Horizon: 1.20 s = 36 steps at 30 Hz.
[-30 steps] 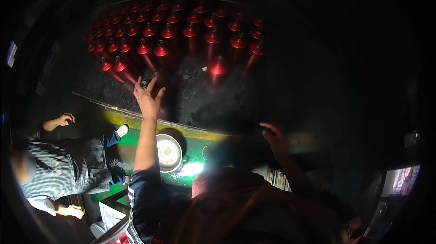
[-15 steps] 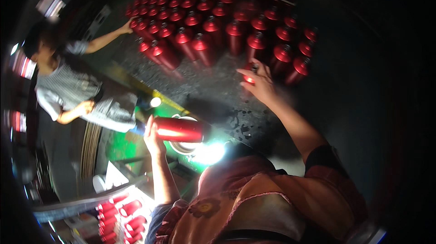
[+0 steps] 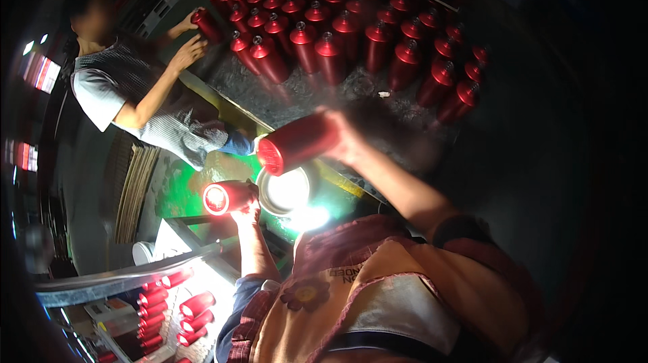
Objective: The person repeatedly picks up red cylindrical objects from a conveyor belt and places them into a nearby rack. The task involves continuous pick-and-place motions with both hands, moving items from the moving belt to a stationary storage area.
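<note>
**Each of your hands holds one red bottle**

A shiny red metal cylindrical bottle (image 3: 297,143) is tilted in the air before the dark worktable (image 3: 310,95); your right hand (image 3: 343,139), blurred, is wrapped around the end opposite its base. Your left hand (image 3: 247,211) is closed on a second red metal bottle (image 3: 233,196), lower and to the left, with its round base facing left. Half a second ago, this hand gripped the left end; now it grips the right end. The co-worker (image 3: 145,99), who was reaching to the rows of upright red bottles (image 3: 331,59), now holds one bottle (image 3: 206,25). On your orange apron (image 3: 381,265), dark printed lettering (image 3: 347,274) appears upside down beside a flower patch (image 3: 306,293).
</note>
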{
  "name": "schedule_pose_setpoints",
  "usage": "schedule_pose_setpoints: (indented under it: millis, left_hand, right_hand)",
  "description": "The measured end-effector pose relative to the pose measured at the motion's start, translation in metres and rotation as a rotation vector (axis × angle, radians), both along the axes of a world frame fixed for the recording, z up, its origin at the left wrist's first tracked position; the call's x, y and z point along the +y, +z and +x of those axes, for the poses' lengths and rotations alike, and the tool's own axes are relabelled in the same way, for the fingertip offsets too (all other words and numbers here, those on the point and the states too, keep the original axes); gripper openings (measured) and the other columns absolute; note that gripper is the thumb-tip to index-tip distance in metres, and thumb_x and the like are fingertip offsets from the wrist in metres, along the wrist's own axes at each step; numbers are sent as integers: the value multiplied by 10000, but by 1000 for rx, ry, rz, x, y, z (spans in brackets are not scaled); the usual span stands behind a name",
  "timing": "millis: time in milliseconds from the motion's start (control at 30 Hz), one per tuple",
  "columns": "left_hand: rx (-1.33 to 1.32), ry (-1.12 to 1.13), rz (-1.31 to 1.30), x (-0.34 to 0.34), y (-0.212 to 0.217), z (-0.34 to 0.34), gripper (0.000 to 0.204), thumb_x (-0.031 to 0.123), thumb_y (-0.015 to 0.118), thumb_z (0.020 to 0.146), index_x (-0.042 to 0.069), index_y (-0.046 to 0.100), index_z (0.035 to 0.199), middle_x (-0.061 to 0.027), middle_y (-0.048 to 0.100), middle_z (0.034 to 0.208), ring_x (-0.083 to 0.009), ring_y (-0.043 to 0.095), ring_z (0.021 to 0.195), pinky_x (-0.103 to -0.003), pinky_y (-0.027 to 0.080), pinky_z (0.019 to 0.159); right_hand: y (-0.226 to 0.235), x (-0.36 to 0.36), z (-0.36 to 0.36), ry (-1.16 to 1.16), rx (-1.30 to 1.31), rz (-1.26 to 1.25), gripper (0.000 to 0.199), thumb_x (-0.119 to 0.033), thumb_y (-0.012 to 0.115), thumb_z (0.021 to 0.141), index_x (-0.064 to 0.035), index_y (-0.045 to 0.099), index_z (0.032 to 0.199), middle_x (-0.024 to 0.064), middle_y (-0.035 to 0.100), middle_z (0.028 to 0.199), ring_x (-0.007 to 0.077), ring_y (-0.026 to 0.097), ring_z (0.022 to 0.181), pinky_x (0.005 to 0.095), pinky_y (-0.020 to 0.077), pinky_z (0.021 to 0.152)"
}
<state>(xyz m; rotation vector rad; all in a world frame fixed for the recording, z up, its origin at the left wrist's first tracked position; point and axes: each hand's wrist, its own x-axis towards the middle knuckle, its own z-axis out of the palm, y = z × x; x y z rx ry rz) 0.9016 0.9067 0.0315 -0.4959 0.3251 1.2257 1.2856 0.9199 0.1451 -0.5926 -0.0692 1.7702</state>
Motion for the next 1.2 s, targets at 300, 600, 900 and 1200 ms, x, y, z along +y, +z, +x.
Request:
schedule_pose_setpoints:
  millis: [300, 600, 900, 1200]
  left_hand:
    - [-36, -158, 259, 27, -45, -100, 463, 298, 627, 859, 59, 576, 1252, -186, 578, 1268, -337, 530, 1190, -542, 542, 933]
    - [384, -283, 389, 35, 15, -97, 461, 332, 610, 906, 58, 560, 1274, -165, 602, 1242, -328, 566, 1138, -509, 525, 938]
    - [2164, -88, 1358, 112, 157, 148, 311, 74, 753, 806, 40, 727, 1114, -154, 656, 1211, -265, 585, 1162, -372, 448, 1020]
    - [2332, -279, 1651, 118, 155, 307, 342, 241, 815, 734, 219, 769, 1071, -114, 515, 1388, -330, 483, 1213, -404, 424, 1041]
  right_hand:
    - [-22, 45, -220, 373, 406, -181, 632, -610, 635, 792, -113, 605, 1183, 120, 650, 1119, 319, 623, 995, 509, 543, 855]
    - [5, 6, -95, -49, -48, 340, 340, -350, 599, 897, -120, 606, 1147, 74, 645, 1074, 234, 623, 1004, 448, 529, 895]
    - [45, -44, 68, -356, -1659, 493, 362, -96, 766, 693, -252, 770, 1020, 94, 509, 1311, 283, 495, 1216, 390, 445, 997]
    - [21, -52, 104, -258, -1850, 531, 398, -136, 781, 718, -301, 763, 1080, 130, 410, 1469, 344, 412, 1285, 460, 355, 1076]
